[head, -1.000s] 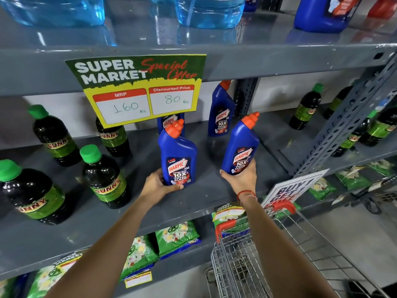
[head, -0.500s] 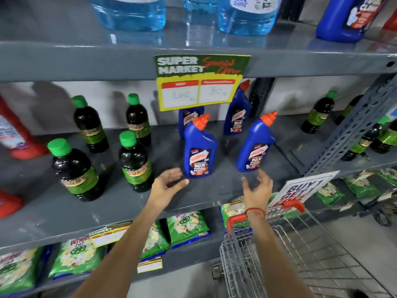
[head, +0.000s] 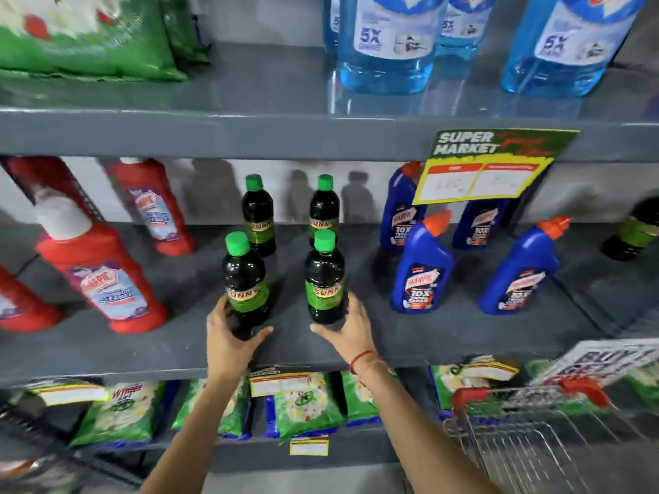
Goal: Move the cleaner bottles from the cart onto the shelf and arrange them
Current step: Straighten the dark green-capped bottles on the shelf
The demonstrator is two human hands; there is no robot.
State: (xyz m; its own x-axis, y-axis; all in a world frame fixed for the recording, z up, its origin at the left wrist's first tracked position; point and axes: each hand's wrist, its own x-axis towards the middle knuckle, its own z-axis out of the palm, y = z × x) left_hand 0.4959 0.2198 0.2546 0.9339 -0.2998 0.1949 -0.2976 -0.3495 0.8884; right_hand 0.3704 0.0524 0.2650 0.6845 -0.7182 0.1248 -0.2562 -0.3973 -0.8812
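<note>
Head view of the middle shelf (head: 445, 336). The left hand (head: 228, 336) is wrapping the base of the front left green-capped bottle (head: 245, 283): thumb curling round its right side, fingers going behind its left side, palm touching the lower wall. The right hand (head: 347, 329) is cupping the front right green-capped bottle (head: 324, 279); its fingers are spread, the thumb lying across the shelf in front of the base and the other fingers rising along the bottle's right flank. Whether this hand is pressing the bottle or only touching it cannot be told.

Both bottles are standing upright, long axes vertical, near the shelf's front edge and directly ahead of the fingers; each hand is nearer its own bottle, so any sliding to square the rows probably falls one bottle to one hand. The two are standing apart, each just in front of a rear mate.

Counts on this shelf: four green-capped bottles in a two-by-two block, plus a fifth dark bottle (head: 638, 229) at the far right; four blue bottles (head: 422, 269), two in front and two behind, the rear pair partly hidden by the price sign (head: 488, 165); red bottles (head: 103, 279) at left, three plainly showing and at least one more cut by the frame edge. The shelf above is bearing clear blue bottles (head: 388, 41), at least three. The cart (head: 535, 433) is standing at lower right; no bottles are showing in the part in view, so the step judged under way is arranging.
</note>
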